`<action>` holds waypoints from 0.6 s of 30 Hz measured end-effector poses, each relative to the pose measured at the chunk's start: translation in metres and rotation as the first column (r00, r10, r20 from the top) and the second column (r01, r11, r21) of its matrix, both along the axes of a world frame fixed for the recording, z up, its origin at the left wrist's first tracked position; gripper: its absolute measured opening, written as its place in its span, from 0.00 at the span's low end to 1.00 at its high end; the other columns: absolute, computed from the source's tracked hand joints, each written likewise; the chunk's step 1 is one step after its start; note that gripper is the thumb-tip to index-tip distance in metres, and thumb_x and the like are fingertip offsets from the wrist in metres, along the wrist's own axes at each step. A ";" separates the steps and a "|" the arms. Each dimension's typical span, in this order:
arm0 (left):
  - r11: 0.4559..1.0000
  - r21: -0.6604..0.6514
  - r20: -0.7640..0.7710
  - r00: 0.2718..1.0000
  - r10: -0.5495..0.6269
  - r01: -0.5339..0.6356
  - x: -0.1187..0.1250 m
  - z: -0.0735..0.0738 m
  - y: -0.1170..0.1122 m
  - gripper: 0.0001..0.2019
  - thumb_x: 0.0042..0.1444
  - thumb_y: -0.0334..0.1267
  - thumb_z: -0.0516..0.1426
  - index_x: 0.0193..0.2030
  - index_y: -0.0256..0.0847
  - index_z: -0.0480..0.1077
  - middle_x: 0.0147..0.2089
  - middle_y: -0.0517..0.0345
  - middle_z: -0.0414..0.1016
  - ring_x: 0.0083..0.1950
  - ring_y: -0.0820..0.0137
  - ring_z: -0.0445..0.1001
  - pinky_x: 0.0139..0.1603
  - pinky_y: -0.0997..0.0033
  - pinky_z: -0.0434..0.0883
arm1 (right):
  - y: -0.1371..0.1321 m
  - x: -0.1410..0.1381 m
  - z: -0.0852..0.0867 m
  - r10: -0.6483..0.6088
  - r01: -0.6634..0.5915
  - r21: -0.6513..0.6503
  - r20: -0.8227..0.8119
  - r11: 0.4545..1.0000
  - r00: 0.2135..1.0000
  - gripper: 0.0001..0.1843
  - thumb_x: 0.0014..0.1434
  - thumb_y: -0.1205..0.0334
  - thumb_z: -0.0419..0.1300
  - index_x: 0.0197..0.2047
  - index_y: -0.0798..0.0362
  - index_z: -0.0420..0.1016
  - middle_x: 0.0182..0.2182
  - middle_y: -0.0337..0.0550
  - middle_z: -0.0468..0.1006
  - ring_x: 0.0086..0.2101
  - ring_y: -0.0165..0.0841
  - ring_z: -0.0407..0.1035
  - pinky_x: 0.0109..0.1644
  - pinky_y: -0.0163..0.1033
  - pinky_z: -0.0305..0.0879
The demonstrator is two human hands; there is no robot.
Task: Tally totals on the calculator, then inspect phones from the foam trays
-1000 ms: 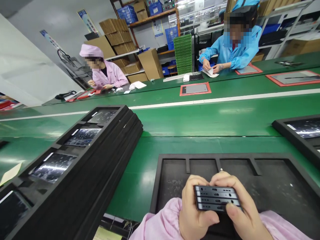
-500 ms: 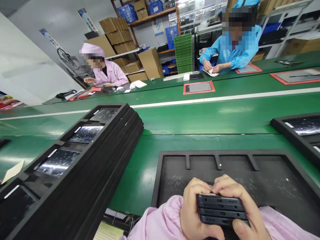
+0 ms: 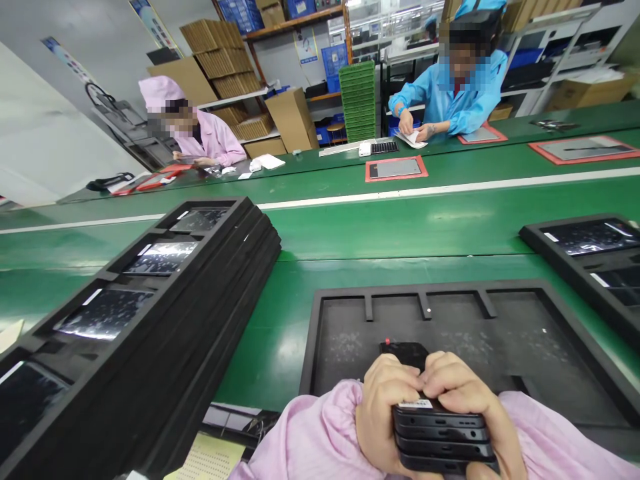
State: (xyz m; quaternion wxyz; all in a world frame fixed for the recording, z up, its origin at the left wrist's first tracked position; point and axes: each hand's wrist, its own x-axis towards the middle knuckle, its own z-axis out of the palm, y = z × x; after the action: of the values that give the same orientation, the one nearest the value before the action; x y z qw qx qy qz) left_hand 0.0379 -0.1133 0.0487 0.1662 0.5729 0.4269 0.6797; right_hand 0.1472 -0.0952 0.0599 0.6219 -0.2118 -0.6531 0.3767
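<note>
Both my hands grip a stack of several black phones [image 3: 440,437] seen end-on, low in the head view. My left hand [image 3: 383,407] wraps the stack's left side, fingers curled over the top. My right hand [image 3: 467,393] closes over its top and right side. One phone [image 3: 403,351] pokes out forward from the top of the stack, past my fingers. The stack hangs over the near part of an empty black foam tray [image 3: 450,327] with short dividers along its far edge.
A tall stack of black foam trays [image 3: 150,313] holding phones stands at left. Another filled tray [image 3: 590,257] lies at right. The green conveyor [image 3: 390,227] runs across, carrying red-framed mats [image 3: 396,169]. Two people work on its far side.
My hands and the stack dropped lower and closer to me. The top phone has slid forward out of the stack. The view shifted slightly right.
</note>
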 end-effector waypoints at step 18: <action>0.936 -0.269 0.137 0.971 -0.196 0.227 -0.017 0.020 0.042 0.26 0.49 0.65 0.54 0.37 0.42 0.66 0.33 0.60 0.66 0.31 0.72 0.66 0.32 0.73 0.67 | 0.053 -0.004 0.021 0.020 0.001 -0.210 0.102 0.978 0.995 0.15 0.64 0.45 0.52 0.40 0.48 0.69 0.32 0.40 0.70 0.31 0.32 0.67 0.34 0.33 0.68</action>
State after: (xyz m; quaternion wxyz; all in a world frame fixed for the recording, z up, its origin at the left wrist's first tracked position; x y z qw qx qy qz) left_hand 0.0214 -0.0712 0.0683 0.3414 0.5482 0.4457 0.6199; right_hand 0.1433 -0.0422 0.0806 0.5596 -0.2922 -0.6422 0.4348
